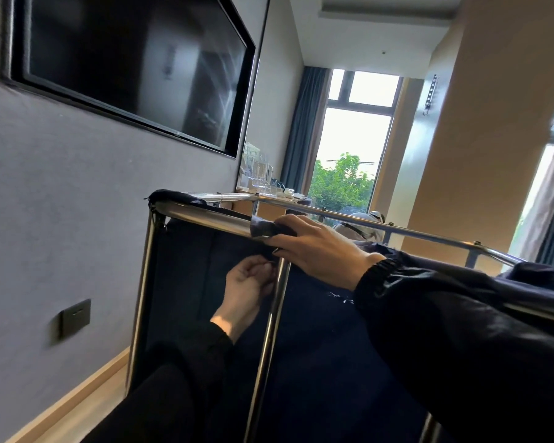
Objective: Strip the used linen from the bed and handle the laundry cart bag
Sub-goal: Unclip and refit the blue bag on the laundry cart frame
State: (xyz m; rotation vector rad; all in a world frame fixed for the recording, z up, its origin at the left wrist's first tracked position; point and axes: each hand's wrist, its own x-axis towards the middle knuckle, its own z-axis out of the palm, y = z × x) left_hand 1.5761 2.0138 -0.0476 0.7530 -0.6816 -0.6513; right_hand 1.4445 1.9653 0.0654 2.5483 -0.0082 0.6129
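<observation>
Far left on wall: black TV [125, 65], screen dark. Lower down, dark wall switch [76, 316] above skirting.

Centre-left: laundry cart [205, 217], chrome tube frame, close to wall. Dark navy laundry bag [186, 282] hangs inside frame, one top corner wrapped over far-left rail corner.

Under top rail, left hand [248, 284]: black sleeve, forearm angled up from bottom edge, palm toward camera, just left of vertical post. Fingers curled, tips bunched against thumb at bag's upper edge beside post. Tight pinch on bag there; exact bit held too small and blurred to tell.

Over top rail, right hand [314, 247]: arm enters from right across cart top, wrist above post, back of hand up. Fingers laid over rail onto folded bag flap, thumb tucked below rail. Narrow clamp, flap held against tube.

Behind cart: desk [240, 204] with clear glasses [261, 174]. Further right: blue curtain [304, 123], bright window [352, 145], green foliage outside.
</observation>
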